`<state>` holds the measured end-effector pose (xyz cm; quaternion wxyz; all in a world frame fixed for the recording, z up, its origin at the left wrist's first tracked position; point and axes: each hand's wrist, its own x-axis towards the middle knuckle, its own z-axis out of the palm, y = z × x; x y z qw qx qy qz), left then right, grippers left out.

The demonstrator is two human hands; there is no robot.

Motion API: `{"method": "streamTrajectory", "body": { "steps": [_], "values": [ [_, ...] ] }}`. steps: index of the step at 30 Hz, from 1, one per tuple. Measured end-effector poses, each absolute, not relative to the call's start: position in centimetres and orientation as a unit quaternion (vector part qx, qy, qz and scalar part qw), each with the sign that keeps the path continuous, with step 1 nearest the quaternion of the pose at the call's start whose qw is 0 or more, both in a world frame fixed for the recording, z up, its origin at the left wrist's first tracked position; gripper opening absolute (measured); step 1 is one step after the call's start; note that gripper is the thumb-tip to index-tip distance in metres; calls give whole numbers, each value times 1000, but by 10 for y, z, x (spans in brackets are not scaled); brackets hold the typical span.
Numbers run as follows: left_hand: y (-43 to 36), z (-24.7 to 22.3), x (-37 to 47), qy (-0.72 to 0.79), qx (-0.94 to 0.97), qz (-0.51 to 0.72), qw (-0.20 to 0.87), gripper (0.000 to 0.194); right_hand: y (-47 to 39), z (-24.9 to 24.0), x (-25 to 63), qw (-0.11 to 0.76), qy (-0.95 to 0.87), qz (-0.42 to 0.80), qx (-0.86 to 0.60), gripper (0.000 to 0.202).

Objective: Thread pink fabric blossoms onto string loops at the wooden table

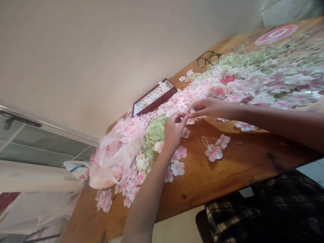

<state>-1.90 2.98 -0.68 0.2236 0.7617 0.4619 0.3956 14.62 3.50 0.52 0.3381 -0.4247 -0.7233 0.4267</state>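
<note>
My left hand (174,131) and my right hand (207,107) meet above the table, fingertips pinched together on a small pink artificial flower (192,112). Fingers cover most of that flower. Just below the hands, two pink-and-white flowers (214,152) joined to a thin looped stem lie on the wood. Beneath and beside my left hand is a clump of pale green artificial sprigs (156,132). A large heap of loose pink and white artificial flowers (205,88) spreads behind both hands.
The wooden table (227,175) meets the wall. Along it are a dark red tray (154,98) with white contents, eyeglasses (209,60) and a round pink mat (276,34). A translucent plastic bag of flowers (113,162) sits left. More green sprigs (253,55) lie at the far right.
</note>
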Motion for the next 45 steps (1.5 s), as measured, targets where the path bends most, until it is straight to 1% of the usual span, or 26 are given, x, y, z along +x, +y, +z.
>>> {"method": "streamTrajectory", "body": {
  "steps": [4,8,10,13,16,19,22,26,28,31,35,38,41,45],
  "values": [
    [32,-9,-19,474,739,413,241,25,36,6,150,345,-699,447,-438,19],
    [32,1,-24,468,739,405,267,22,42,-1,150,386,-637,514,-426,17],
    [28,14,-26,434,772,349,307,19,47,-6,152,409,-602,553,-406,17],
    [20,32,-25,338,839,197,377,17,54,-9,156,428,-573,580,-389,15],
    [14,38,-20,253,886,80,381,15,55,-9,157,430,-563,575,-409,13],
    [12,33,-16,243,891,37,382,14,51,-6,154,430,-563,566,-422,16],
    [14,26,-17,313,868,75,378,17,48,-3,153,440,-560,567,-414,20],
    [20,19,-22,427,809,202,350,20,47,0,152,427,-569,583,-393,19],
    [25,16,-25,459,775,258,349,22,46,2,152,425,-592,548,-410,18],
    [33,11,-28,485,737,313,352,24,42,6,150,410,-642,466,-450,21],
    [36,9,-28,492,705,355,368,25,35,13,147,374,-699,375,-481,24],
    [34,10,-27,492,689,370,383,25,31,16,146,361,-717,334,-494,24],
    [32,11,-25,494,683,379,382,24,30,18,145,357,-722,321,-498,23],
    [31,11,-25,497,682,378,381,24,33,16,146,351,-719,346,-490,20]
  ]
}}
